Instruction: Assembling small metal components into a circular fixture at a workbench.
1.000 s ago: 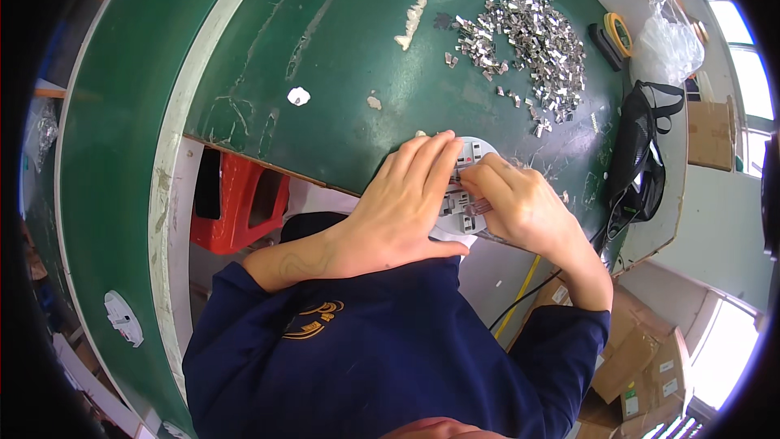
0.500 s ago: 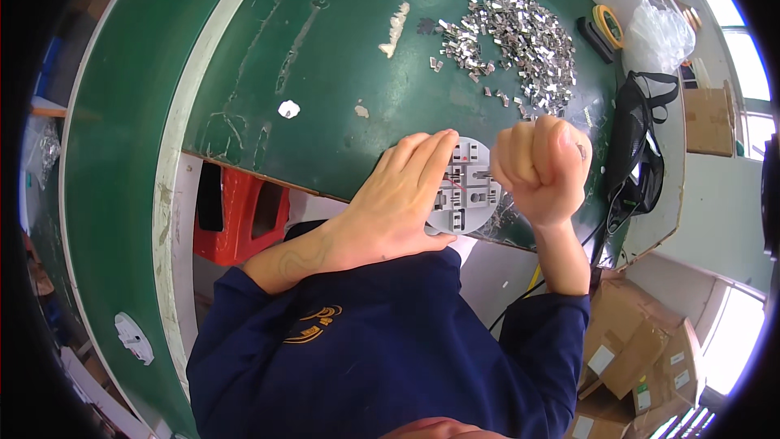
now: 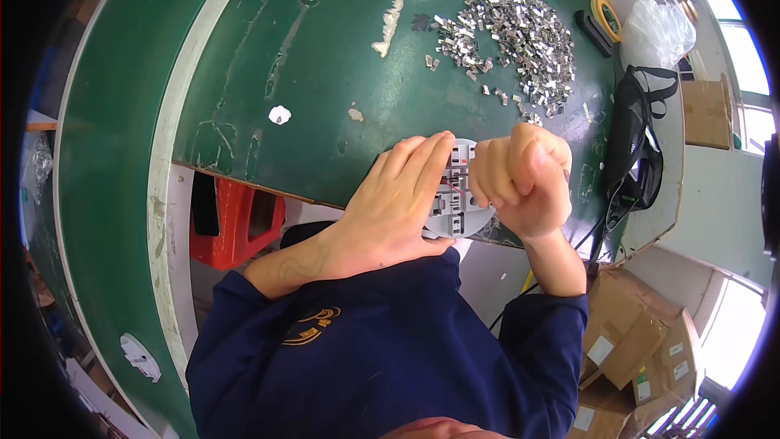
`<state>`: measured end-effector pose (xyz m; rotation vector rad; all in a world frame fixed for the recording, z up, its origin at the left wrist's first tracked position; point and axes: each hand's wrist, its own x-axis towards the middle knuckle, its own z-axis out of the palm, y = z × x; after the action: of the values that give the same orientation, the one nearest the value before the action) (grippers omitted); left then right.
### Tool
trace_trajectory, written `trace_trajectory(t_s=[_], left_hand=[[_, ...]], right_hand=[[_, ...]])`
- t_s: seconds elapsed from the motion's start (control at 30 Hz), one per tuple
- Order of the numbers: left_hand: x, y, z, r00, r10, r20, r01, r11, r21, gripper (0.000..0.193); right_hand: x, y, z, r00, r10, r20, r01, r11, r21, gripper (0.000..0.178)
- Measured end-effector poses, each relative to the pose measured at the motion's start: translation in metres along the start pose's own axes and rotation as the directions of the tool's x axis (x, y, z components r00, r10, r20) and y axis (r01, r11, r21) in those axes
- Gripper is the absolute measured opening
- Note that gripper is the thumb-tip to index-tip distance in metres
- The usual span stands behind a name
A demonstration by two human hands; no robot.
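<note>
left hand (image 3: 402,207) fingers flat and together, spread over the left part of a grey slotted plastic part (image 3: 455,191), pressing it down at the near edge of the green table (image 3: 325,57); not wrapped around it, just laid on top. right hand (image 3: 520,179) curled into a closed fist just right of the part, knuckles toward the camera, touching or almost touching the part's right side; cannot tell if anything is pinched inside the fist.

vs a second ago: right hand was lying low on the part with fingers working at it, half a second ago it had lifted into a fist, now the fist sits about the same, slightly closer to the part. left hand has stayed flat on the part the whole time. part has not shifted.

both forearms come up from the lower edge, dark blue sleeves (image 3: 366,358), wrists bent in toward the part.

on the table, well apart from the hands: heap of small shiny metal pieces (image 3: 512,28) at the far side, white scuffs in the paint, yellow tape roll (image 3: 605,16), clear plastic bag (image 3: 658,24), black mesh bag (image 3: 634,142) at the right edge. below the table a red stool (image 3: 231,223); cardboard boxes (image 3: 642,349) on the floor at right, windows beyond.
</note>
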<state>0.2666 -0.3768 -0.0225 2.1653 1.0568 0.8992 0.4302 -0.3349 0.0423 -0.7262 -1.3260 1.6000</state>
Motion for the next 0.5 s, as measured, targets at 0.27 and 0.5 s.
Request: trace_trajectory(t_s=[0.27, 0.5], left_hand=[[0.001, -0.001, 0.0, 1.0, -0.002, 0.017, 0.002, 1.0, -0.006, 0.11], [-0.001, 0.002, 0.0, 1.0, -0.003, 0.012, 0.003, 1.0, -0.015, 0.108]], right_hand=[[-0.004, 0.017, -0.003, 0.991, -0.11, -0.072, 0.111, 0.994, 0.012, 0.054], [0.004, -0.002, -0.021, 0.993, -0.109, 0.042, 0.105, 0.992, 0.072, 0.049]])
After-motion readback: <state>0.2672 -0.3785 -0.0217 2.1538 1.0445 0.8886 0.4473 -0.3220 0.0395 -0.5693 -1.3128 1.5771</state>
